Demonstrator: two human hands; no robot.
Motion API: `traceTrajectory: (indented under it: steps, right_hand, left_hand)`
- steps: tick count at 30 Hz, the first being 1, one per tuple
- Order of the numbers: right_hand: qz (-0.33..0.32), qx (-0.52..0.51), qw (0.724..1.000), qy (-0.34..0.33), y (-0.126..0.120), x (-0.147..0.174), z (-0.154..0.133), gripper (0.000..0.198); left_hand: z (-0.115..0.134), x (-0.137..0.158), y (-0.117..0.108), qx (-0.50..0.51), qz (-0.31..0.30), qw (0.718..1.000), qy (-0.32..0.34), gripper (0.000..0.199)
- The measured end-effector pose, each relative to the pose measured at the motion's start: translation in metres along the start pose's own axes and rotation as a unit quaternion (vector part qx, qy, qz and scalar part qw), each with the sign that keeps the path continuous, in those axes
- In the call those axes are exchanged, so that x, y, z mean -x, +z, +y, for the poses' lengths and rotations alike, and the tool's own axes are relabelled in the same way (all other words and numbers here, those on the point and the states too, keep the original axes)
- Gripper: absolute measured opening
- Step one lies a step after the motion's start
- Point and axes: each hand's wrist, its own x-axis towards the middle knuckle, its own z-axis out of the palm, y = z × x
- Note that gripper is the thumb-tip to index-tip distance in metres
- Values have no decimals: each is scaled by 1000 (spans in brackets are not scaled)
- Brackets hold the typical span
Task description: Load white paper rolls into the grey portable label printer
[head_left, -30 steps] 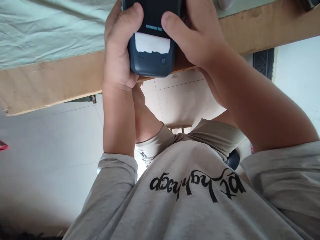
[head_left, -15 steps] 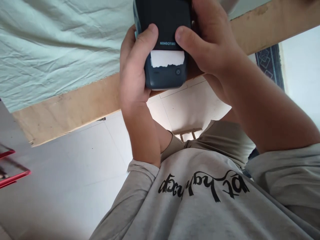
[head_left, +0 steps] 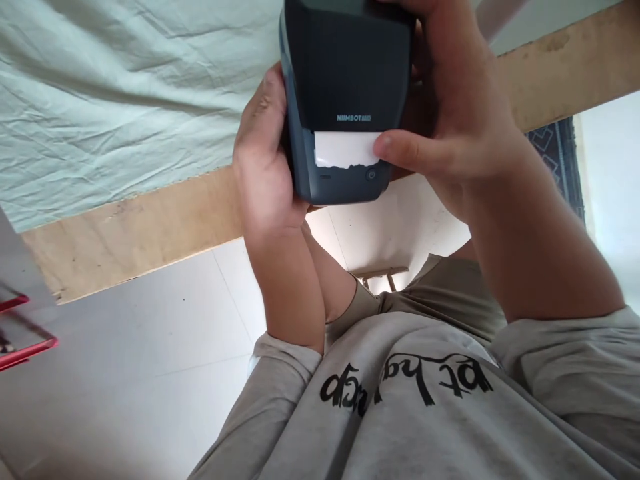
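- near the wooden edge [head_left: 150, 220], head view: the dark printer [head_left: 350, 73] sits lower in view than half a second ago.
- left hand [head_left: 267, 167]: thumb gone from the top face; hand clamped round the printer's left side.
- right hand [head_left: 463, 127]: thumb moved onto the white paper [head_left: 343, 148]; other fingers mostly hidden, spread unclear.

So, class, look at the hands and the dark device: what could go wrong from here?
1. The right hand has its thumb at the corner of the paper strip, whose edge is ragged; a pull might tear it crookedly.
2. The power button sits just below that thumb, so a slip could press it.
3. The left hand holds the dark device by the wooden edge; a loosened grip might drop it.
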Motion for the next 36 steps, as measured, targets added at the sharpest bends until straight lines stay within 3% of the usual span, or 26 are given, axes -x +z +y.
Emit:
traceTrajectory:
  steps: [3, 6, 12, 15, 18, 24, 33, 36]
  right_hand:
    - [3, 40, 998, -48, -1, -1, 3, 74]
    - [6, 17, 999, -50, -1, 0, 4, 73]
    - [6, 14, 999, -46, 0, 0, 5, 69]
    - [4, 26, 998, -53, 2, 0, 6, 72]
    - [8, 28, 998, -53, 2, 0, 6, 75]
    - [54, -17, 998, 13, -2, 1, 2, 62]
    - [39, 71, 996, 35, 0, 3, -10, 75]
    - [30, 96, 993, 67, -4, 2, -18, 72]
  left_hand:
    - [2, 1, 3, 1, 1, 999, 37, 26]
    - [3, 4, 5, 16, 8, 998, 65, 30]
    - [1, 8, 7, -60, 82, 993, 67, 25]
    - [3, 7, 10, -59, 52, 993, 83, 30]
    - [5, 5, 9, -39, 29, 998, 49, 28]
    - [11, 4, 7, -12, 27, 999, 11, 25]
    - [9, 3, 2, -10, -1, 999, 33, 29]
    - [12, 6, 10, 14, -9, 1000, -8, 29]
